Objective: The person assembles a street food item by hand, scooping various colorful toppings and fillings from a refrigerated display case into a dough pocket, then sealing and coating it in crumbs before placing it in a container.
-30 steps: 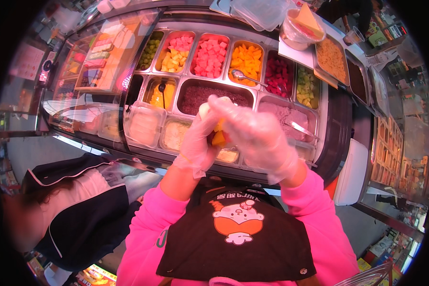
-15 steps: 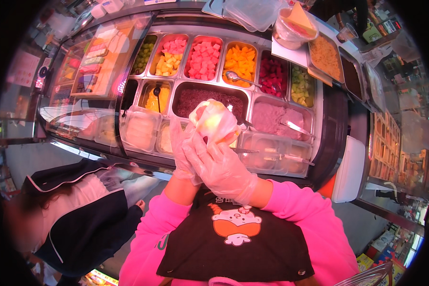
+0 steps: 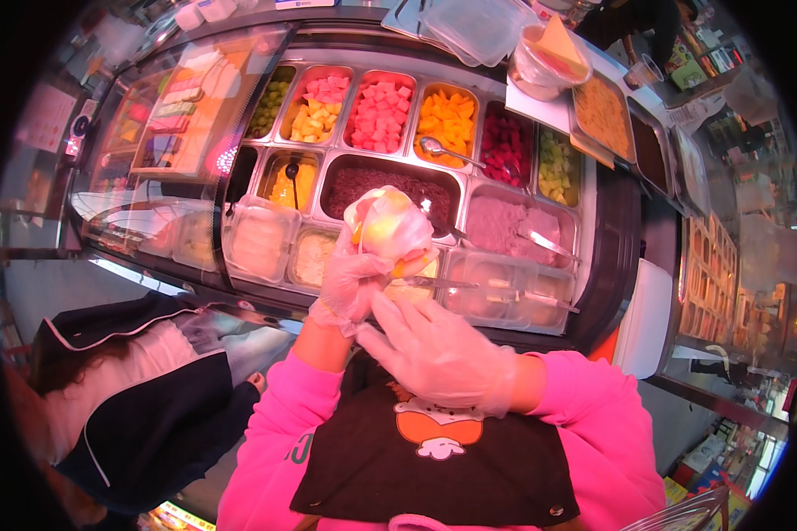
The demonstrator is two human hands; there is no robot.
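My left hand [image 3: 352,288], in a clear glove, grips a rounded pale wrap [image 3: 390,226] from below. Orange and pinkish filling shows through its thin skin, and a yellowish edge hangs at its lower right. Just below, my right hand [image 3: 438,354], gloved too, has its fingers stretched toward the left hand's palm and holds nothing; whether the fingertips touch the left hand I cannot tell. Behind the wrap lies a steel pan of dark purple grains [image 3: 354,190]. A pan of lilac paste [image 3: 505,221] with a spatula [image 3: 553,246] in it sits to the right.
Along the back stand pans of pink cubes [image 3: 381,111], orange pieces [image 3: 447,119] and other cut fruit. Clear tubs [image 3: 261,237] line the near edge. A crumb tray [image 3: 604,115] and a tub [image 3: 545,66] are at back right. Another person [image 3: 150,398] is at lower left.
My right hand has come away from the wrap and moved down toward me, its fingers straightening. The wrap has shifted slightly left, now in my left hand alone.
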